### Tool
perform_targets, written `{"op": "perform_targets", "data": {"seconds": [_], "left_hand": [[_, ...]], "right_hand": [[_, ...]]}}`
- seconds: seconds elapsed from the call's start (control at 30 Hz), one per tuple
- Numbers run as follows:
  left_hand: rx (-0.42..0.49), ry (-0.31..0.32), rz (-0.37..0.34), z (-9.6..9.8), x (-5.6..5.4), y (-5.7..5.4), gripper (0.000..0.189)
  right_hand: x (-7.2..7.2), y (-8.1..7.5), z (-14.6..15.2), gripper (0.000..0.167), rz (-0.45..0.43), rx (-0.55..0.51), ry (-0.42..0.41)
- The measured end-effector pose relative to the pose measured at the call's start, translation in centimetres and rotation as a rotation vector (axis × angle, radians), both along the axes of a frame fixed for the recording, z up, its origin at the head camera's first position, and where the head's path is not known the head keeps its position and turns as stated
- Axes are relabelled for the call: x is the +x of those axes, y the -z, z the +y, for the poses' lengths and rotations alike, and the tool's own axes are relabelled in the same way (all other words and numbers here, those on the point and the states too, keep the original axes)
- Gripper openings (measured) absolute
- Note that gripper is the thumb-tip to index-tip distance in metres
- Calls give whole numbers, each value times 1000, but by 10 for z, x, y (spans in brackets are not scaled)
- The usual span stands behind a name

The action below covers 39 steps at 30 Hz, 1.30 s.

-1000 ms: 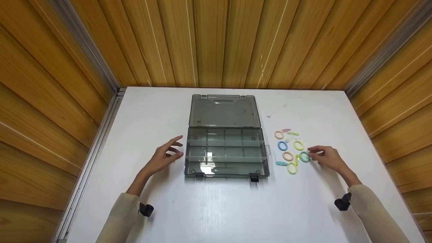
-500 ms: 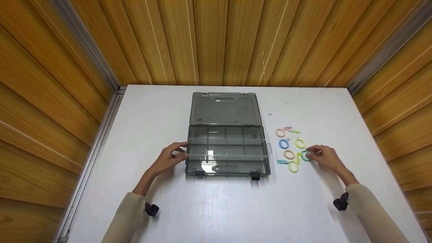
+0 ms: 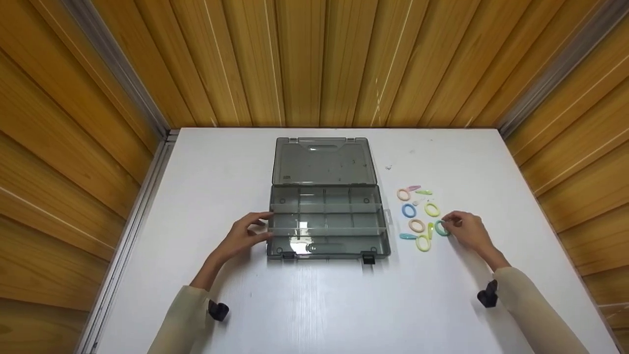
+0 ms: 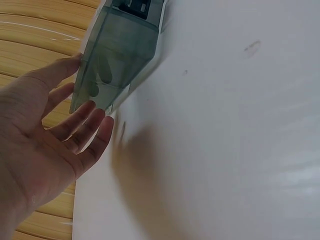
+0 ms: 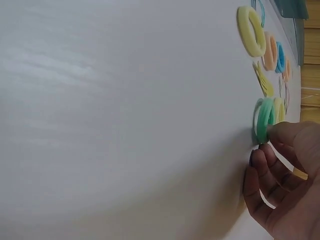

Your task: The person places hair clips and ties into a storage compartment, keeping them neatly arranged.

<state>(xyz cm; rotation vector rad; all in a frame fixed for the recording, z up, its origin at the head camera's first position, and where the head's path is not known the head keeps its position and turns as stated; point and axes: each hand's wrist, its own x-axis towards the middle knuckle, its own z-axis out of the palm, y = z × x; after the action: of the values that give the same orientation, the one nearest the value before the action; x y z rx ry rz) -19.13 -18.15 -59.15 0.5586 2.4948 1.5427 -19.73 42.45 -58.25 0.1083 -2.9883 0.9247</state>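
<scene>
My left hand [image 3: 243, 237] touches the left side of a grey see-through compartment box [image 3: 339, 246], its fingertips and thumb against the wall. The left wrist view shows those fingers only slightly bent at the box's end. At the right, my right hand [image 3: 467, 232] pinches the edge of a green hair tie [image 5: 265, 120] between thumb and fingers. The ring looks tipped up at the table surface. Beside it lie a yellow hair tie [image 3: 432, 210], a yellow hair clip [image 3: 430, 230] and a yellow-green hair tie [image 3: 423, 243].
Left of these lie a blue hair tie [image 3: 409, 210], a peach one [image 3: 416, 225] and a teal clip [image 3: 407, 236]. Behind are another peach tie [image 3: 403, 194], a pink clip [image 3: 414, 188] and a green clip [image 3: 423, 192]. The box lid [image 3: 319, 164] is folded back toward the wood-panelled wall.
My left hand has moved right from beside the box to touch its side. The right hand has closed in on the green hair tie, which stays in nearly the same place.
</scene>
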Motion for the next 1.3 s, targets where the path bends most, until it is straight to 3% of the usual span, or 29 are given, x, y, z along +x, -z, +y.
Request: {"op": "perform_targets", "data": {"seconds": [0.27, 0.67, 0.97, 1.3], "left_hand": [[0, 27, -21, -3, 0, -3, 57], [-12, 59, -99, -5, 3, -5, 61], [-6, 58, -97, -4, 3, -6, 59], [-19, 45, -149, -3, 5, -8, 60]], "right_hand": [[2, -14, -10, 17, -8, -15, 53], [-8, -34, -43, 16, 27, -159, 13], [-12, -47, -74, 25, -105, -313, -27], [-19, -56, -108, 30, -166, -459, -126]]}}
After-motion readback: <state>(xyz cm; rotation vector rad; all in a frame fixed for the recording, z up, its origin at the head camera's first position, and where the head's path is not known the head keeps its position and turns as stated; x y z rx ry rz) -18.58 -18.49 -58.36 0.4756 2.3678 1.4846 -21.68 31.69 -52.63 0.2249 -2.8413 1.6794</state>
